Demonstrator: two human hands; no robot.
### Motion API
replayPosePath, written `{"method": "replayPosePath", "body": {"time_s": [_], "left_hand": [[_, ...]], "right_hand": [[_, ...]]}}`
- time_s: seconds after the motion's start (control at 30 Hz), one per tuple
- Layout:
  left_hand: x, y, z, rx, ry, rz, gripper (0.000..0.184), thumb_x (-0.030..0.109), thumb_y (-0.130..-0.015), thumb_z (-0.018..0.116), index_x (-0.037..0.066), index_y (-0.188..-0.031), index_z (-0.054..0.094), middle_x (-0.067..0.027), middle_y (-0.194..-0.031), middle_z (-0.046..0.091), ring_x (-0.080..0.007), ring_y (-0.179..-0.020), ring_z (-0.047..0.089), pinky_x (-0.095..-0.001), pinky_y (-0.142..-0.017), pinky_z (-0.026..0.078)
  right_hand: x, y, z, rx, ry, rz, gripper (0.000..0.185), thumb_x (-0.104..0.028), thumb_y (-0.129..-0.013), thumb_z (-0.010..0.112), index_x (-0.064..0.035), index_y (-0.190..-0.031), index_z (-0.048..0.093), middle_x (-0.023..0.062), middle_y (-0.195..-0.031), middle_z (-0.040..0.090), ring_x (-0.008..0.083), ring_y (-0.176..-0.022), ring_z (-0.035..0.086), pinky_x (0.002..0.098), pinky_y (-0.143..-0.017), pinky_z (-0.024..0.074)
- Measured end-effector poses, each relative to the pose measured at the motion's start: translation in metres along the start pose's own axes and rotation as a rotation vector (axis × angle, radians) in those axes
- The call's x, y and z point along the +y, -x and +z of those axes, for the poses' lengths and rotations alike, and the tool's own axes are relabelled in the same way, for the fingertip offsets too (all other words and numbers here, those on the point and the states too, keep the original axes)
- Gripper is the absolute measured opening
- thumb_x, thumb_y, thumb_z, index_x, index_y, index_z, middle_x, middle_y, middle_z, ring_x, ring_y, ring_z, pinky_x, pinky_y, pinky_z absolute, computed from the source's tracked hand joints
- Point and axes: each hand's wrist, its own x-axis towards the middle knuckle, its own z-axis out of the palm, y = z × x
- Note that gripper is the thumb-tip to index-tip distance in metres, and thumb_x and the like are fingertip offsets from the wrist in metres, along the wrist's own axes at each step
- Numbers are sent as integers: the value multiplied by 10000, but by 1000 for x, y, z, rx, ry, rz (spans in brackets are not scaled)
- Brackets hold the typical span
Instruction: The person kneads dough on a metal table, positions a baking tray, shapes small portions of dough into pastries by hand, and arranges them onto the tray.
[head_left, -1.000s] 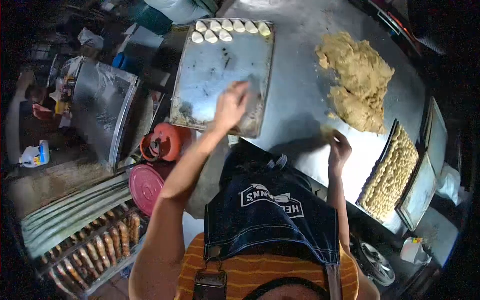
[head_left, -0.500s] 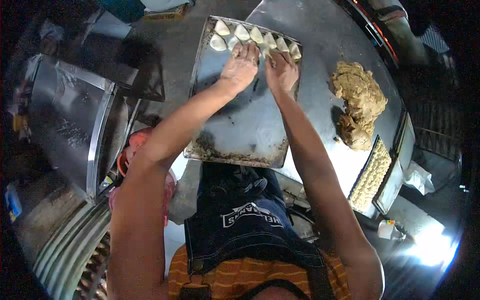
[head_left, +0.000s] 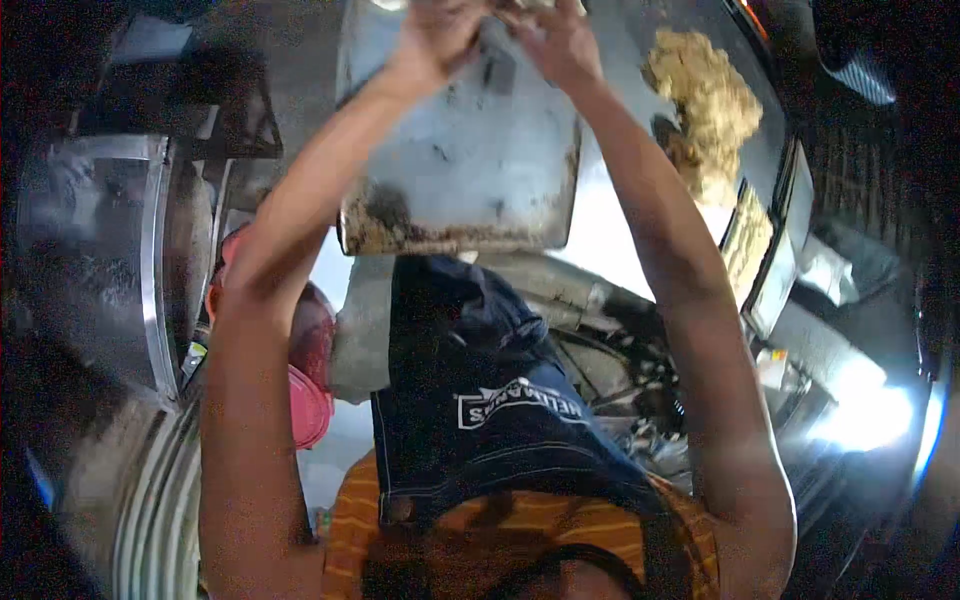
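My left hand [head_left: 440, 38] and my right hand [head_left: 556, 42] reach over the far part of a worn metal baking tray [head_left: 470, 190], close to each other at the top edge of the view. Motion smears the fingers of both, and the frame edge cuts them off in part, so whether they grip anything is unclear. A sliver of a pale dough piece [head_left: 390, 4] shows beside my left hand. The other dough pieces at the tray's far end are out of view or covered. The tray's near half is bare and stained dark along its edge.
A large lump of brown dough [head_left: 705, 105] sits on the metal table to the right. Beyond it stands a narrow tray of small dough pieces [head_left: 748, 245]. A metal-framed surface [head_left: 100, 270] is at left, above a pink container [head_left: 310, 408]. A bright lamp [head_left: 870, 418] glares at lower right.
The view has tipped down toward my body, so the tray and dough lump sit higher in it. The row of dough pieces has mostly left the frame. Both hands stay over the tray's far end.
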Motion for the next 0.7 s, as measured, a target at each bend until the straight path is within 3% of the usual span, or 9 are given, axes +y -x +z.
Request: {"method": "replayPosePath", "body": {"time_s": [0.03,0.1,0.17,0.2,0.27,0.33,0.43,0.6,0.7], "left_hand": [[25,-3,-18,177,119,116,210,-49,-775,593,13,-975,586,-121,-855,553,-286,-660,482,-413,-649,406],[68,31,-58,44,-137,-268,412,263,-950,671,87,-1323,675,-142,-1351,658,-289,-1205,637,-369,-987,527],[106,76,-87,137,-100,-373,367,86,-905,704,37,-1269,696,-132,-1302,684,-267,-1139,663,-355,-991,541],[128,103,-99,164,-104,-471,342,67,-914,696,31,-1254,701,-128,-1293,683,-260,-1128,664,-354,-982,544],[176,153,-115,266,-15,-636,285,32,-942,673,7,-1225,699,-113,-1264,672,-235,-1102,654,-345,-953,552],[245,181,-123,265,-54,-842,269,17,-946,663,1,-1212,697,-110,-1264,659,-230,-1094,646,-339,-949,546],[309,211,-106,180,-31,-850,271,14,-946,657,14,-1214,699,-114,-1262,651,-230,-1094,641,-333,-952,536],[388,212,-44,-150,-22,-495,244,27,-939,666,33,-1175,728,-108,-1194,694,-245,-1089,648,-341,-953,521],[425,202,-14,-265,76,-455,235,34,-938,669,35,-1163,735,-108,-1180,704,-246,-1090,649,-346,-960,517]], "right_hand": [[-8,0,-24,11,6,25,300,-295,-930,737,-141,-1187,753,103,-1147,693,267,-834,684,409,-660,534],[-24,14,-72,38,-60,509,220,-218,-905,685,-60,-1026,778,83,-1180,730,301,-1123,636,406,-899,532],[-9,88,-106,217,-137,417,337,-336,-931,755,-121,-1192,757,95,-1016,727,189,-776,664,346,-668,527],[-8,129,-122,250,-129,450,337,-336,-931,755,-121,-1192,757,95,-1016,727,189,-776,664,346,-668,527],[-12,212,-151,146,-245,751,326,-322,-969,729,-78,-1184,753,84,-918,730,151,-752,641,305,-697,526],[-20,302,-170,372,-543,851,304,-266,-989,706,-36,-1184,742,74,-930,722,159,-760,646,295,-734,533],[-41,429,-204,521,-564,1112,268,-202,-994,692,-10,-1177,731,42,-911,693,131,-778,614,269,-732,519],[-81,601,-228,675,-586,1227,231,-159,-994,678,-10,-1163,730,28,-907,687,114,-776,596,249,-726,503],[-109,659,-234,717,-581,1302,219,-144,-994,673,-20,-1164,731,27,-908,688,110,-781,593,248,-728,499]]}}
